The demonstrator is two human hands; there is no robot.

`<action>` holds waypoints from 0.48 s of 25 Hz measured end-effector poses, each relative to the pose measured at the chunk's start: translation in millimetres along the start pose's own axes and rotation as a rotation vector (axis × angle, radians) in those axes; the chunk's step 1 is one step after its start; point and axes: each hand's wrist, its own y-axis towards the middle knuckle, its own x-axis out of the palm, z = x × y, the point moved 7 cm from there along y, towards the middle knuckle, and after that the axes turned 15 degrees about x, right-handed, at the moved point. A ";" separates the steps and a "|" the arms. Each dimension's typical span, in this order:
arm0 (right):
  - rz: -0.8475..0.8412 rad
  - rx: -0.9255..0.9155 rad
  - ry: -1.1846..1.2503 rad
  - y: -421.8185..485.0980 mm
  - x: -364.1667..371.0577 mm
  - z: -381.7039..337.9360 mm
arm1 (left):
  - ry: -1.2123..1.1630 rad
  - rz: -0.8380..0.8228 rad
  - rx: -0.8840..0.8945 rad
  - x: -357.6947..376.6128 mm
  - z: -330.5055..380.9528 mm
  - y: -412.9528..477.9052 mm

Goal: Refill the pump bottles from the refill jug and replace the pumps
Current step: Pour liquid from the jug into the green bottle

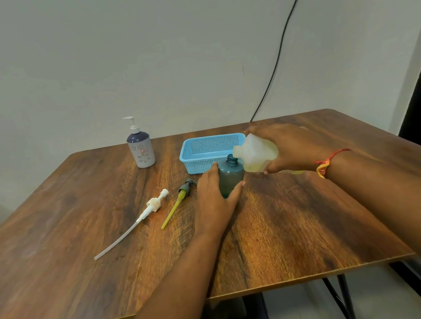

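A dark green bottle [230, 175] stands upright near the table's middle with its neck open. My left hand [216, 199] wraps around its left side. My right hand [287, 148] holds a translucent refill jug [257, 154] with yellowish liquid, tilted so its mouth is right at the green bottle's neck. A grey-green pump with a yellow tube [178, 201] lies on the table left of the green bottle. A white pump with a long clear tube [141, 216] lies further left. A purple-and-white pump bottle [140, 149], pump fitted, stands at the back.
A light blue perforated basket [202, 151] sits just behind the green bottle. The wooden table [295, 228] ends close to me at its front edge. A black cable [284, 38] hangs down the wall behind. A dark frame runs along the right.
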 end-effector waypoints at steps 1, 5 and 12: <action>-0.008 -0.001 -0.016 0.7 -0.7 -1.1 | 0.002 0.001 0.001 -0.1 0.2 -0.1; -0.029 0.002 -0.067 2.8 -3.5 -4.6 | 0.000 0.004 0.003 -0.7 0.4 0.1; -0.004 -0.016 -0.098 2.9 -8.9 -10.7 | -0.014 0.010 -0.004 -0.6 0.0 -0.2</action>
